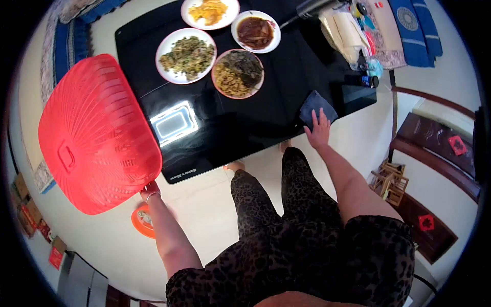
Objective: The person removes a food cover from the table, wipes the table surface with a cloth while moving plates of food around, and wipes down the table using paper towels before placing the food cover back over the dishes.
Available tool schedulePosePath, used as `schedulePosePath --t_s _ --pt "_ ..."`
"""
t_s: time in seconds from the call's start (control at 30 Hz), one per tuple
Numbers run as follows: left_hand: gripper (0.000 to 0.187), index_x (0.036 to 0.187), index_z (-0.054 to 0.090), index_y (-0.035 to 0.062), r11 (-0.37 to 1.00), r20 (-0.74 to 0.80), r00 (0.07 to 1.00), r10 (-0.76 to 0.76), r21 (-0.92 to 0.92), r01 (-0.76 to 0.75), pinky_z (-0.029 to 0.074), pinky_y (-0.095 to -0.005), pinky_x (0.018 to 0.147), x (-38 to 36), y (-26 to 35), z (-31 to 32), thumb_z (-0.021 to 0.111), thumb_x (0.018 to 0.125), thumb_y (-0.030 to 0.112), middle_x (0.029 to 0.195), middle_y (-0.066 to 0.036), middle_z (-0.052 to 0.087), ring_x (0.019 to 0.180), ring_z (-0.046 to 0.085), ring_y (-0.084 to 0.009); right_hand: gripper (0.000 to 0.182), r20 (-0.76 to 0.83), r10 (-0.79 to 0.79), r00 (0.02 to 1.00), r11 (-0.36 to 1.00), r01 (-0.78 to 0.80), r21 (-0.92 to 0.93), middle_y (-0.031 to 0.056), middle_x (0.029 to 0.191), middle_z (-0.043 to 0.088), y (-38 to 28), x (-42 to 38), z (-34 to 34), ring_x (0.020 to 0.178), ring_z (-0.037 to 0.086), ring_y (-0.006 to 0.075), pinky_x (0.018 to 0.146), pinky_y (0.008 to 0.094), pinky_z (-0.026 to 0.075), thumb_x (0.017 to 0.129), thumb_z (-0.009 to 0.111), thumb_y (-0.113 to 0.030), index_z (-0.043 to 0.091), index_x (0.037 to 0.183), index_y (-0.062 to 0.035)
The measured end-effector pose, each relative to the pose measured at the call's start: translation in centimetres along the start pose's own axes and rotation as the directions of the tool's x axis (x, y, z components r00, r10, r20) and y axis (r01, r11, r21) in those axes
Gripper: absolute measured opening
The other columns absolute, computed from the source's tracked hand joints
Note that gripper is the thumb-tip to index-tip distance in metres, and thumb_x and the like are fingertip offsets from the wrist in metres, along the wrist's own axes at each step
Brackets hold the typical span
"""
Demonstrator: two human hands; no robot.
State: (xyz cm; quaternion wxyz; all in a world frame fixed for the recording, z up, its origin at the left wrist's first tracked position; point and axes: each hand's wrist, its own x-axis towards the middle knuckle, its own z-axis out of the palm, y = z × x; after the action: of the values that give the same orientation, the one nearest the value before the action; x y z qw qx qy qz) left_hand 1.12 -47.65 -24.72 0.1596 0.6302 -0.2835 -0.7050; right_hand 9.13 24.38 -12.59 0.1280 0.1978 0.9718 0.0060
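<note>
Black table (230, 123), cloth (313, 104) beneath right grip (319, 133)

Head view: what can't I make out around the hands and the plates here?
In the head view:
- Left hand: its fingertips, hidden at the edge of the red cover.
- Red cover: its inner side, turned away.
- Cloth: the patch beneath the right hand, hidden by its fingers.
- Farthest plate: its far rim, cut off by the top edge.
</note>
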Motion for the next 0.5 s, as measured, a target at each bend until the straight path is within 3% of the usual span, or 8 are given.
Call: schedulePosePath --t_s 0.07,0.1,0.2,0.23,0.3,0.37,0.5 --pt "0.041 0.118 0.053 0.0131 1.000 -0.090 0.996 0.004 -0.030 -0.007 0.052 -0.0451 0.088 -0.2 0.1 1.4 0.055 0.089 0.041 0.114 -0.010 0.062 0.100 0.061 -0.0300 0.080 0.093 -0.098 0.991 0.993 0.104 -0.055 0.0132 0.157 0.015 3.2 1.0 1.0 0.142 0.020 0.0323 0.110 0.0602 0.017 0.082 0.068 -0.041 0.029 0.148 -0.0198" --pt "0.050 0.132 0.046 0.0170 0.995 -0.152 0.988 -0.039 0.079 0.052 0.051 -0.0445 0.088 -1.0 -0.5 1.2 0.048 0.092 0.047 0.128 -0.008 0.057 0.105 0.061 -0.0303 0.081 0.124 -0.147 0.981 0.986 0.155 -0.054 0.0128 0.157 0.015 4.9 1.3 1.6 0.143 0.019 0.0323 0.110 0.0619 0.016 0.081 0.068 -0.043 0.029 0.148 -0.0205" --pt "0.061 0.145 0.033 0.0215 0.967 -0.312 0.950 0.027 0.250 0.055 0.050 -0.0442 0.087 -5.7 -3.0 2.1 0.038 0.094 0.055 0.140 -0.003 0.050 0.110 0.060 -0.0278 0.082 0.156 -0.271 0.950 0.962 0.273 0.009 0.0115 0.157 0.015 7.7 2.9 2.6 0.143 0.017 0.0320 0.109 0.0659 0.013 0.080 0.068 -0.046 0.028 0.147 -0.0223" --pt "0.067 0.151 0.020 0.0252 0.939 -0.273 0.961 0.046 0.340 0.052 0.048 -0.0440 0.091 -6.2 -4.2 1.6 0.029 0.095 0.060 0.146 0.000 0.044 0.116 0.057 -0.0243 0.081 0.131 -0.299 0.945 0.954 0.295 0.049 0.0111 0.157 0.014 8.0 3.6 3.1 0.144 0.016 0.0318 0.108 0.0666 0.012 0.080 0.068 -0.048 0.029 0.147 -0.0227" --pt "0.061 0.144 0.032 0.0188 0.883 -0.176 0.983 0.061 0.469 0.030 0.045 -0.0409 0.089 -9.6 -8.2 0.0 0.030 0.097 0.057 0.137 0.001 0.050 0.106 0.059 -0.0200 0.080 0.026 -0.353 0.935 0.928 0.347 0.134 0.0105 0.156 0.014 9.4 4.5 4.5 0.144 0.015 0.0311 0.109 0.0668 0.011 0.079 0.068 -0.051 0.029 0.144 -0.0244" --pt "0.052 0.130 0.045 0.0163 0.823 -0.233 0.961 0.147 0.568 0.012 0.044 -0.0403 0.086 -15.5 -12.9 1.3 0.037 0.095 0.055 0.122 0.003 0.055 0.103 0.056 -0.0178 0.079 -0.040 -0.311 0.950 0.933 0.313 0.179 0.0102 0.156 0.014 9.8 7.4 5.7 0.144 0.015 0.0306 0.109 0.0672 0.011 0.079 0.068 -0.052 0.030 0.143 -0.0248" --pt "0.042 0.122 0.051 0.0184 0.791 0.010 1.000 0.002 0.611 -0.008 0.042 -0.0402 0.087 -23.9 -21.6 0.0 0.048 0.092 0.048 0.117 0.003 0.058 0.103 0.055 -0.0188 0.080 -0.157 -0.099 0.983 0.966 0.133 0.223 0.0121 0.156 0.013 10.2 15.0 5.5 0.142 0.017 0.0328 0.105 0.0687 0.014 0.082 0.061 -0.059 0.027 0.146 -0.0247"
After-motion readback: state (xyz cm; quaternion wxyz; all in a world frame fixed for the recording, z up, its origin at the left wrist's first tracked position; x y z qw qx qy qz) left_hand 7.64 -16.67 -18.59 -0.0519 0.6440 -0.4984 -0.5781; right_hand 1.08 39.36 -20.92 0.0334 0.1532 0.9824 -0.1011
